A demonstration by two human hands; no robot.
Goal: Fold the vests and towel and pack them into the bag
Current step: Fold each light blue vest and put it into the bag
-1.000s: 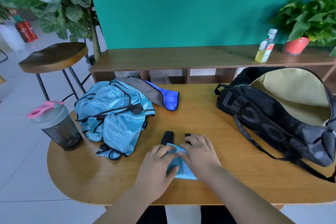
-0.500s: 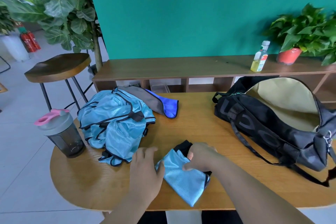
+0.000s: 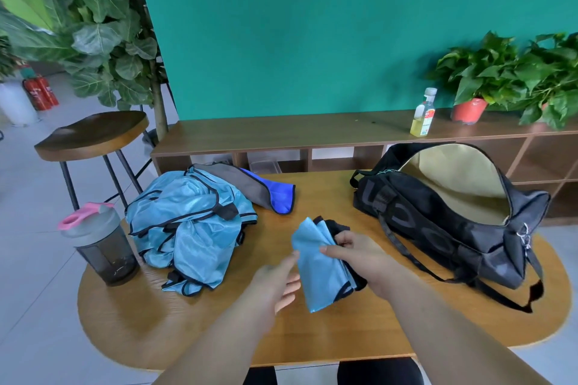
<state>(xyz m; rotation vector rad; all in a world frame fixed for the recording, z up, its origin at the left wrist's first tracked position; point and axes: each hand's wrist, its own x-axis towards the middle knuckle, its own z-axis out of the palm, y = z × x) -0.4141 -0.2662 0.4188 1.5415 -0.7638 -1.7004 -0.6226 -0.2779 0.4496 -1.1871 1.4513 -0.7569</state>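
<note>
So, biggest first: the oval wood surface [image 3: 219, 337] carries everything. At its right end sits the bag [image 3: 438, 228], black, zip wide open, pale lining showing, nothing visible inside yet; its strap trails toward the front edge. On the left is the pile [image 3: 187, 228] of light-blue vests w/ black trim, crumpled, not folded. Behind it, poking out toward the middle, lies the towel [image 3: 269, 194], grey and bright blue, also not folded. A dark shaker [image 3: 100, 247] w/ a pink lid stands at the far left, just beside the pile.

Now the change. A sec ago one vest [image 3: 319, 272] lay flat near the front edge as a small packet, both hands pressing on it. Half a sec ago the right hand had started picking it up. At this point it's off the surface, hanging tilted between pile and bag. The right hand [image 3: 362, 259] grips its right edge, thumb on top, fingers [image 3: 344, 236] curled round the black-trimmed side. The left hand [image 3: 272, 287] has let go: fingers [image 3: 287, 261] apart and fairly straight, tips at or just beside the packet's left edge, can't tell if touching.

Meaning, I'd say: fold no. 1 is done and the carry to the bag is under way. Rest of the pile + towel still to do, so early days. Packet looks slippery and loose; a one-handed grip could let it spring open before it gets in.
</note>
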